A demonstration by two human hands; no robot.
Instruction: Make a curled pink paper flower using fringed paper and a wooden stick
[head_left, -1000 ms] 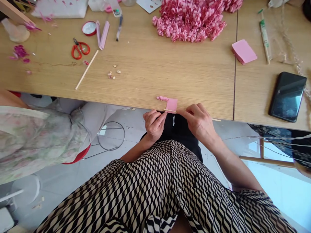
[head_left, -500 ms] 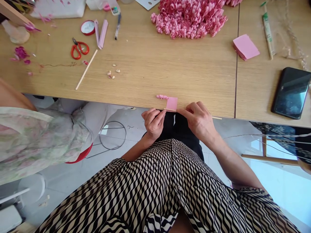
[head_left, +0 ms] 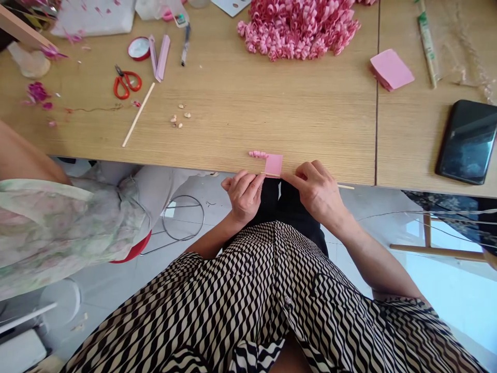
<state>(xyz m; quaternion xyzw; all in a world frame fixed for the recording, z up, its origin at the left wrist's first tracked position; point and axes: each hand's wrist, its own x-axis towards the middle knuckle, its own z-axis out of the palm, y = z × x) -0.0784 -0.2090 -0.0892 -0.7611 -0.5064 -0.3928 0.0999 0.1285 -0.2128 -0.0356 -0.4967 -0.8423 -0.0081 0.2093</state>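
Observation:
A thin wooden stick (head_left: 306, 181) lies level along the table's front edge, and a square of pink paper (head_left: 274, 166) stands up from it onto the tabletop. A small pink paper curl (head_left: 258, 154) lies just beyond the square. My left hand (head_left: 244, 196) grips the stick's near end beside the paper. My right hand (head_left: 317, 190) closes over the stick to the right of the square, hiding its middle. The stick's far tip shows past my right hand.
On the wooden table (head_left: 233, 129) lie a large heap of pink paper curls (head_left: 298, 31), a pink paper stack (head_left: 391, 70), red scissors (head_left: 126, 83), a loose wooden stick (head_left: 139, 115) and a black phone (head_left: 468, 142). A floral sleeve (head_left: 50, 223) of another person is at the left.
My head view has shifted slightly, moving the table up in the picture. My hands stay on the stick, with my left hand a little further left.

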